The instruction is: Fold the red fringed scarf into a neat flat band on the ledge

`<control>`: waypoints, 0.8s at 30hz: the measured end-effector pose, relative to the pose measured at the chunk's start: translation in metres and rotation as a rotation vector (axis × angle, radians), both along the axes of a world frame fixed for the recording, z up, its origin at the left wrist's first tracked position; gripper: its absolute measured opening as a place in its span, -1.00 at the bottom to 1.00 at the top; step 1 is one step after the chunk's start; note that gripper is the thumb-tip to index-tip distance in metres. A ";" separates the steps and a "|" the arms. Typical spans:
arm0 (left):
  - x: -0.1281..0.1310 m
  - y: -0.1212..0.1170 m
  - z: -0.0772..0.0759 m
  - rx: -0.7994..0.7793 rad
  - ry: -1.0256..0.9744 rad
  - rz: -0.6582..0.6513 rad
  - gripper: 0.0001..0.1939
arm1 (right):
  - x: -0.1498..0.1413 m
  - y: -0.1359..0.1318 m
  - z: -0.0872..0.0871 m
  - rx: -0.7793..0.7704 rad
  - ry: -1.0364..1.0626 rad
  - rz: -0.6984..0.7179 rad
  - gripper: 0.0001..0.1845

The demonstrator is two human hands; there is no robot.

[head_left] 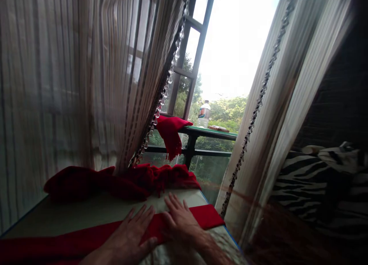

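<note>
A long red scarf (208, 216), folded into a flat strip, stretches across the light-topped table (94, 213) from the left edge to the table's right side. My left hand (133, 232) lies flat on it with fingers spread. Just to the right, my right hand (181, 219) also rests on the strip, fingers extended and apart. Neither hand grasps the cloth. Behind them, at the table's far edge, more red fabric (123, 180) is heaped in loose folds.
A fringed red scarf (171, 134) hangs over the window ledge near a plastic bottle (204, 113) and a small flat item (218, 129). Beaded curtains (115, 84) flank the open window, one touching the heaped fabric. Zebra-patterned cloth (304, 180) lies at the right.
</note>
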State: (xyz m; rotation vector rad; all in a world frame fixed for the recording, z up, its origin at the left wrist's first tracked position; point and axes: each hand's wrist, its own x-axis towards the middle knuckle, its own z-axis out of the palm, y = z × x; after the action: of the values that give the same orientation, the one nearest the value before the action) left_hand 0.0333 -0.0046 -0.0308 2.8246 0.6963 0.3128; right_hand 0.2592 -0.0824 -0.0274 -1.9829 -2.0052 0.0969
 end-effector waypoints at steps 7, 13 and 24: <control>-0.005 0.016 -0.020 0.016 -0.008 -0.013 -0.20 | -0.013 0.000 -0.016 -0.010 -0.005 -0.020 -0.43; -0.004 0.012 -0.023 0.019 -0.092 -0.006 -0.27 | 0.087 -0.053 -0.016 -0.039 -0.061 -0.333 -0.44; -0.006 0.009 -0.021 -0.003 -0.069 -0.058 -0.23 | 0.091 -0.057 -0.003 -0.038 -0.072 -0.358 -0.42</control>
State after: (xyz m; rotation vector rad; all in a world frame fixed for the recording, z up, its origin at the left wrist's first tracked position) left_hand 0.0275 0.0048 -0.0520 2.8104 0.5992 0.3963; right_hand 0.3503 -0.1395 -0.0306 -2.3640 -1.6661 -0.0199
